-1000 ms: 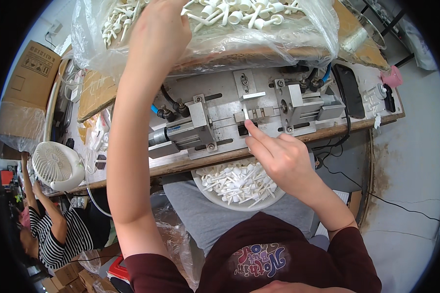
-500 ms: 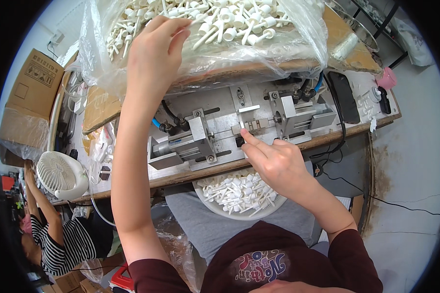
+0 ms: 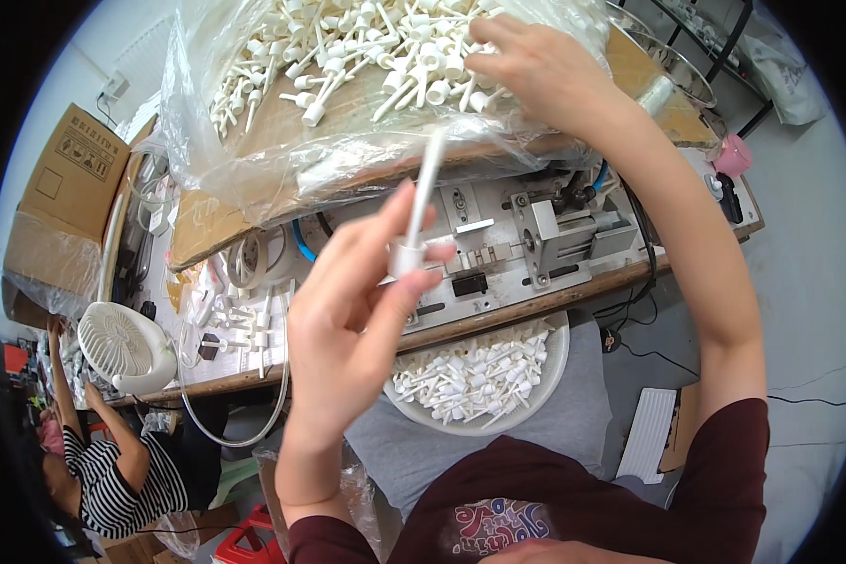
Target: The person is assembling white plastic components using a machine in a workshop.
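My left hand is raised over the metal clamping fixture, its fingers pinched around a white plastic piece with a long thin stem and a cup-shaped head. The head sits between the fingertips and the stem points up, slightly blurred. At the far side, my right hand reaches into the heap of similar white pieces, fingers curled together; what they hold, if anything, cannot be made out. The heap lies on cardboard inside a clear plastic bag. Part of the fixture's left side is hidden behind my left hand.
A white basket of white pieces rests on my lap below the bench edge. To the left are a small fan, tape rolls and a carton. A co-worker in a striped top sits at far left.
My left hand has come back from the heap to above the fixture with a white piece. My right hand has left the fixture and moved up to the heap.
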Available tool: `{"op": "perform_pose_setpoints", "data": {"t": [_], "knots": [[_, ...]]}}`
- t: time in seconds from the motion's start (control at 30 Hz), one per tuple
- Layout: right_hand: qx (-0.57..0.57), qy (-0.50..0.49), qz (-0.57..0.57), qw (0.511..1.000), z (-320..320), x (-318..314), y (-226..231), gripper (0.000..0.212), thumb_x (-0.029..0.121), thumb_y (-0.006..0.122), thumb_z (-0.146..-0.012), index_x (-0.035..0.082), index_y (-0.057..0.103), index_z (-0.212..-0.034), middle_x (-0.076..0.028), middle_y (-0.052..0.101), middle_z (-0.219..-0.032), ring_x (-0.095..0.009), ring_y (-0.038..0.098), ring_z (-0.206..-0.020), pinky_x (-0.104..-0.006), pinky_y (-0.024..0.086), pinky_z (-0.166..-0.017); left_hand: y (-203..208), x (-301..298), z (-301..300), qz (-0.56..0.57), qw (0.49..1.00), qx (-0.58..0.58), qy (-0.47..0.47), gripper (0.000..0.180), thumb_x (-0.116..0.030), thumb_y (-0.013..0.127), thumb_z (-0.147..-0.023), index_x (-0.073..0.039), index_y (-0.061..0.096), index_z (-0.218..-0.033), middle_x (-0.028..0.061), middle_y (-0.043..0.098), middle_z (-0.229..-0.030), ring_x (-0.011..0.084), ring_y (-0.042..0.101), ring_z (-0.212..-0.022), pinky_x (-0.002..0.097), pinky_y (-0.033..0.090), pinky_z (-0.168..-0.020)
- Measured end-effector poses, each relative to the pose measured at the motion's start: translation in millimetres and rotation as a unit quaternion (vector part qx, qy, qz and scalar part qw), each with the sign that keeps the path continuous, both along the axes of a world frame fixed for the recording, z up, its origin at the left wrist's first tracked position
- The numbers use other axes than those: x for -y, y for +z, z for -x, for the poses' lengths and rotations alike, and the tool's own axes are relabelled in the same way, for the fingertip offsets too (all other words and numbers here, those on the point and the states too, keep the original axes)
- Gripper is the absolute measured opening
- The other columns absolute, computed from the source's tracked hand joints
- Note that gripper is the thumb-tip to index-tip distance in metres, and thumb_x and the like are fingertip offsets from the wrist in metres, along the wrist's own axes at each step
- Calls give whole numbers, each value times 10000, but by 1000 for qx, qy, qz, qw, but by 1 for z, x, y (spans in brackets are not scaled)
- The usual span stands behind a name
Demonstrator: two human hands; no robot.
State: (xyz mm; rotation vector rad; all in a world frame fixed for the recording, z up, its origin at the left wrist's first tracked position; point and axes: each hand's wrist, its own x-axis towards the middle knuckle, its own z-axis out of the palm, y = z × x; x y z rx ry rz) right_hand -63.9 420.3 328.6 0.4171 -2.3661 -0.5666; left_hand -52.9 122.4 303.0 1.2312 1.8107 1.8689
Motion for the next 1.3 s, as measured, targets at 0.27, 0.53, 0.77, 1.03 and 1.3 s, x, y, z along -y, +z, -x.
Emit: {"op": "perform_pose_setpoints", "data": {"t": [0.27, 0.53, 0.77, 1.03, 1.3], "knots": [[196, -64, 134, 969, 16, -10, -6, 129, 34, 684, -796, 36, 651, -921, -64, 608, -977, -301, 638, -866, -413, 515, -736, -49, 2, -30, 69, 973, -183, 123, 332, 33, 827, -706, 0, 718, -1017, 89, 602, -982, 157, 660, -835, 246, 614, -683], [106, -24, 536, 837, -24, 1, -5, 174, 189, 621, -955, 23, 662, -982, -83, 681, -1074, -166, 621, -811, -314, 503, -687, -89, -14, -40, 158, 906, -361, 156, 288, -77, 810, -720, -13, 725, -988, 110, 706, -1156, 219, 698, -781, 303, 554, -673], [56, 112, 739, 661, -78, 49, -8, 251, 208, 529, -1015, -4, 657, -976, -109, 681, -997, -89, 609, -637, -232, 489, -555, -101, -24, -38, 198, 870, -417, 173, 299, -120, 817, -697, -47, 738, -976, 56, 712, -1167, 175, 597, -553, 270, 489, -553], [151, 157, 884, 414, -129, 85, -49, 244, 199, 493, -1032, 3, 599, -933, -187, 682, -1010, -83, 611, -572, -191, 482, -477, -100, -21, -31, 207, 891, -378, 145, 340, -122, 828, -681, -54, 739, -1002, 72, 711, -1164, 159, 638, -600, 269, 502, -561], [295, 61, 890, 343, -144, 121, -85, 172, 177, 560, -1008, 12, 602, -982, -57, 661, -820, -57, 568, -546, -194, 437, -480, -76, -19, -48, 87, 996, 22, -22, 970, -130, 876, -696, -16, 346, -1500, 225, 536, -1385, 255, 610, -1195, 328, 560, -834]]}}
